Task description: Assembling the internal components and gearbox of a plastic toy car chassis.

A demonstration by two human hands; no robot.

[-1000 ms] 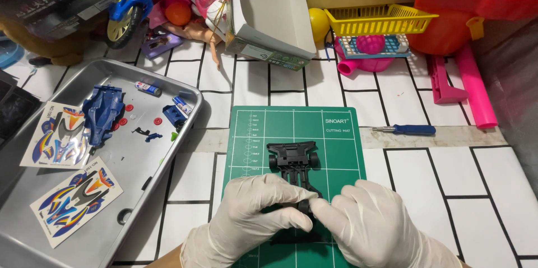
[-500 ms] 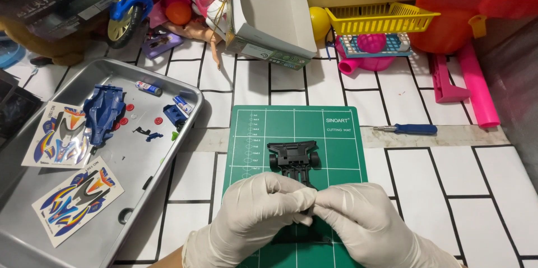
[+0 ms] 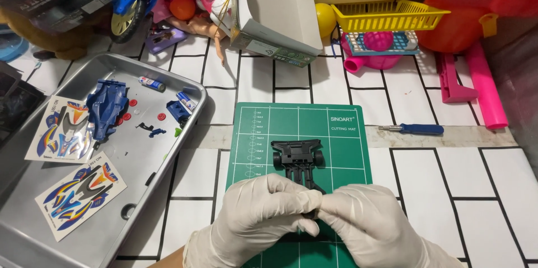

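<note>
A black toy car chassis (image 3: 298, 159) lies on the green cutting mat (image 3: 336, 133), its far end with two small wheels showing. Both my hands wear white gloves and meet over the chassis's near end. My left hand (image 3: 263, 212) pinches that end from the left; my right hand (image 3: 367, 220) grips it from the right. The near part of the chassis is hidden under my fingers.
A grey metal tray (image 3: 112, 189) at the left holds a blue car body (image 3: 105, 108), sticker sheets (image 3: 78, 192), batteries and small parts. A blue-handled screwdriver (image 3: 412, 129) lies right of the mat. A cardboard box (image 3: 277, 13) and colourful toys crowd the far edge.
My hands have drawn closer together over the near end of the chassis, fingers now curled tighter around it. The chassis has hardly shifted on the mat.
</note>
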